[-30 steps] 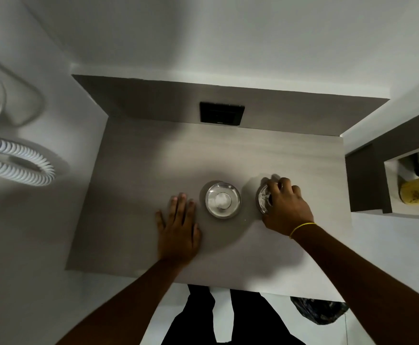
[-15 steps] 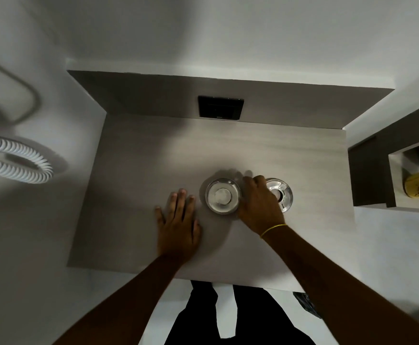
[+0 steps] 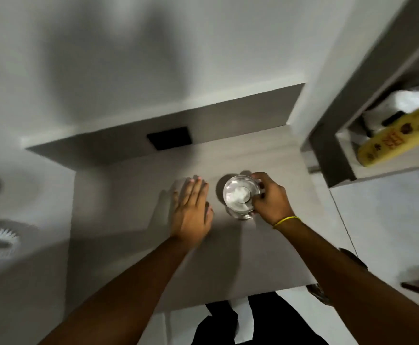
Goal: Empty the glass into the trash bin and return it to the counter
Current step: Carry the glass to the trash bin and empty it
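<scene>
The glass [image 3: 240, 196], holding white matter, was found on the counter [image 3: 265, 257] gripped round its side by the right hand [image 3: 272, 199], presumably for lifting, while the left hand [image 3: 192, 211] was laid flat and empty just beside the glass, apparently for support.

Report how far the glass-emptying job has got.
Done: nothing yet; the glass holds something white inside. In hand: the right hand grips the glass over the counter, while the left hand lies flat on it. Left: emptying into the trash bin, which is not clearly in view, then setting the glass back.
</scene>
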The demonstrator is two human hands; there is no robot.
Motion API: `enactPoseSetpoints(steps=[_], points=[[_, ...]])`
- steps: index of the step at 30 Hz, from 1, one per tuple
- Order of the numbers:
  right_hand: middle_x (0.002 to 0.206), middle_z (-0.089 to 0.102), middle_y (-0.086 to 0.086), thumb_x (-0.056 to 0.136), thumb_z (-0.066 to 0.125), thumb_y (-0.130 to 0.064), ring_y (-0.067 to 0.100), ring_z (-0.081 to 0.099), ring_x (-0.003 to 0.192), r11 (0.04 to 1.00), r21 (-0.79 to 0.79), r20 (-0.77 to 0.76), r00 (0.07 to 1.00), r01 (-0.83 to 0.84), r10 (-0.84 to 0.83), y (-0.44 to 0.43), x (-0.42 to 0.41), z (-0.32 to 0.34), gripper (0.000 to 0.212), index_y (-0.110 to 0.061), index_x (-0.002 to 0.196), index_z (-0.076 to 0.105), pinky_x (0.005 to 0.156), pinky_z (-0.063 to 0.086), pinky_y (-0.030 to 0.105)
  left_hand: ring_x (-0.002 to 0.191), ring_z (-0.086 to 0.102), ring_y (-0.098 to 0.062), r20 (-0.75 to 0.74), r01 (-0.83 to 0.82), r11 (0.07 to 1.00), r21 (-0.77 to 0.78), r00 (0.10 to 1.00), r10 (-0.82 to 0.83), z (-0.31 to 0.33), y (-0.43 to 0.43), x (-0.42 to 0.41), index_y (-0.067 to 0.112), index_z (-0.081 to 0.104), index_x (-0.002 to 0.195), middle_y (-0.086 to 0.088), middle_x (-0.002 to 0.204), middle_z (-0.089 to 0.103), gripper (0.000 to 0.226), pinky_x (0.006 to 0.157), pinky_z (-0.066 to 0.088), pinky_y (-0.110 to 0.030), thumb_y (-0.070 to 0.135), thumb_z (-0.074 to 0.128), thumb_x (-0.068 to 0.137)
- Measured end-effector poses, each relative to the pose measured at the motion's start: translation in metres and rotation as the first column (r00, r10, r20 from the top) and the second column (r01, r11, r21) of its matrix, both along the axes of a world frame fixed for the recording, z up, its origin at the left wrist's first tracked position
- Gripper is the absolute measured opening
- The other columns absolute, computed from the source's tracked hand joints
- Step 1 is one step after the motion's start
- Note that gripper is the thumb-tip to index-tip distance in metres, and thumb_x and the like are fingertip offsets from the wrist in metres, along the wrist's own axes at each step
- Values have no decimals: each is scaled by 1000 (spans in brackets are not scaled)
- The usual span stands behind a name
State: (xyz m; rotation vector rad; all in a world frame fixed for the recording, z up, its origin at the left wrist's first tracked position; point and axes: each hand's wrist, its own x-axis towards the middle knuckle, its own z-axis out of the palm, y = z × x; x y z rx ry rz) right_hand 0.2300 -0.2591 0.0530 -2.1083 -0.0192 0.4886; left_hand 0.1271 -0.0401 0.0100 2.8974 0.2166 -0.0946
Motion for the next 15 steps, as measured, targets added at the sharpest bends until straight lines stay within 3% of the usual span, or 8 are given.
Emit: enactPoseSetpoints(steps=[2,4,7,12,15], points=[[97,74,-2,72,69,0,28,74,90,988,45,26,988,149,-150,-63,5,9,54,-22,121,67,73,66,40,164,22,-28,16,158,987,-13,987,-158,14,-58,43,15,37,164,-9,176,31,69,125,26,-67,38,47,100],[101,75,5,74,69,5,32,76,88,953,80,17,956,292,-294,-121,1,9,56,-24,122,67,67,68,46,164,25,-28,52,296,953,-67,955,-293,24,-120,70,14,40,163,-9,175,34,68,126,27,-66,36,51,99],[100,71,9,76,60,13,32,76,79,853,108,-18,859,511,-512,-214,-21,-1,61,-29,121,67,50,66,37,165,21,-25,73,476,869,-135,879,-470,25,-229,81,19,33,166,-5,177,28,67,129,24,-62,35,49,102],[92,69,0,78,63,11,23,73,71,612,24,-19,613,790,-790,-349,-106,-38,61,-33,120,65,52,65,31,167,9,-22,0,679,661,-318,697,-717,0,-391,32,21,22,169,-1,181,13,70,133,12,-58,29,48,104],[90,68,-1,76,63,12,32,75,76,488,-15,-44,487,873,-872,-399,-161,-85,62,-33,119,64,58,68,46,167,7,-20,-57,728,578,-369,603,-796,-33,-447,-16,21,23,169,0,181,13,73,133,11,-58,28,50,101]])
